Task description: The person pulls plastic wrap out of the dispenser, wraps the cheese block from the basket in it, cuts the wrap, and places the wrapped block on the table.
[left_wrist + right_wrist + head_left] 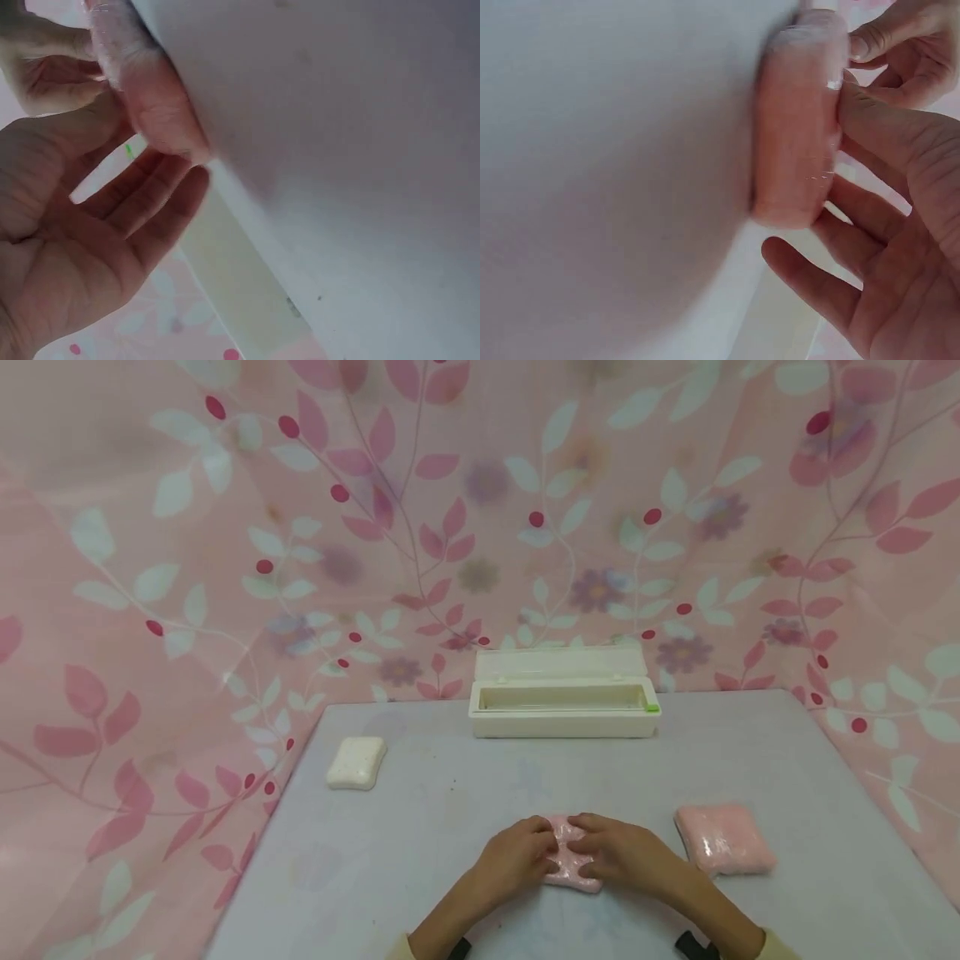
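A pink square block (567, 858) in shiny clear film lies on the table between my two hands. My left hand (512, 857) grips its left side, thumb on the upper face and fingers along the edge. From the right, my right hand (626, 857) holds it the same way. In the left wrist view the wrapped block (161, 105) shows a rounded corner by the fingertips. The right wrist view shows the block's thick side (795, 142), with one finger of that hand standing off it. Both hands partly cover the block in the head view.
A second pink wrapped block (725, 839) lies to the right. A white square block (356, 763) sits at the far left. At the table's back edge stands a long white box (566, 724), lid raised, with a green piece at its right end. Flowered pink cloth (480, 527) hangs behind.
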A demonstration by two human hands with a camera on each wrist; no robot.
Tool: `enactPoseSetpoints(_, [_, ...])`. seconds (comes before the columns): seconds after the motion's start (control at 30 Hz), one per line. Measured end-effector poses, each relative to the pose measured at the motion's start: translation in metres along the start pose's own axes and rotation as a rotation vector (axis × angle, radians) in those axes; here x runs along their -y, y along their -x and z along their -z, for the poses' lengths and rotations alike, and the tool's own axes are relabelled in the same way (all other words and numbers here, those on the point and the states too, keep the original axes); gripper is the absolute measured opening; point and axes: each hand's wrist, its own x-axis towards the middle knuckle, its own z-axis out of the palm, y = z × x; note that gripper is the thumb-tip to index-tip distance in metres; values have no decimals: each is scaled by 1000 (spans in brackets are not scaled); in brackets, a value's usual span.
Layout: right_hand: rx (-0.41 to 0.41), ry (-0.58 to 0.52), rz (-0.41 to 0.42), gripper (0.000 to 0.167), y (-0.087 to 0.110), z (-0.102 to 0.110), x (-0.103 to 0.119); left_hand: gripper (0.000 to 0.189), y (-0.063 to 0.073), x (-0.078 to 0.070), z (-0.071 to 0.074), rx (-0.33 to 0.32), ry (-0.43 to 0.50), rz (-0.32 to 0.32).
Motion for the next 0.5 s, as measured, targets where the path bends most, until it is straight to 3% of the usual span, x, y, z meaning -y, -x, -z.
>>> enactPoseSetpoints(0.2, [38,-36,-19,34,-2,-3,-2,13,0,-2,-5,-17,0,2])
enactPoseSetpoints(0.33, [-5,-55,-18,38,-4,-5,-4,13,-2,-4,-4,-25,-29,-6])
enactPoseSetpoints(0.5, [-66,40,-10,51,-6,-13,-3,14,-3,-5,-1,-9,-46,12])
